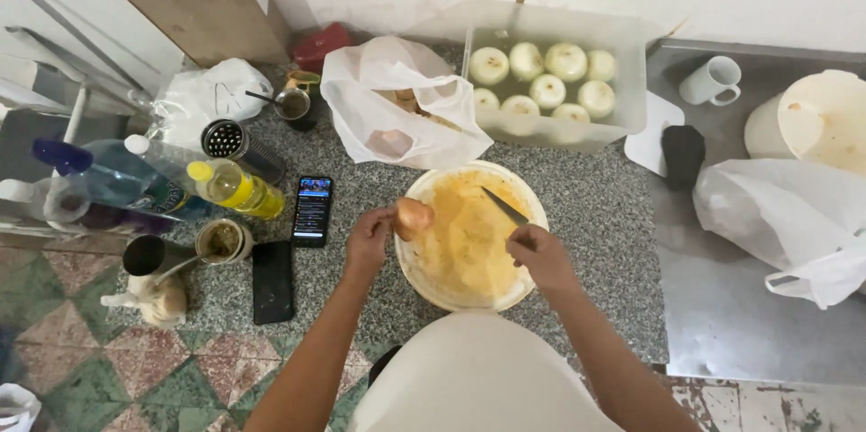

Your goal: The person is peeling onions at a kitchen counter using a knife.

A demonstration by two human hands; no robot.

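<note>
Head view: left hand (368, 241) clamped on an unpeeled onion (413, 216), held over the rim of the round bowl (410, 261). Right hand (539, 252) closed on a knife (503, 206), blade over the bowl, not touching the onion. Bowl carries a layer of yellow-brown skins. Behind it on the counter (595, 206), white bag (388, 94) with more unpeeled onions; clear tub (631, 89) of water holds eight peeled ones. Judging by that: well under way, some left.
</note>
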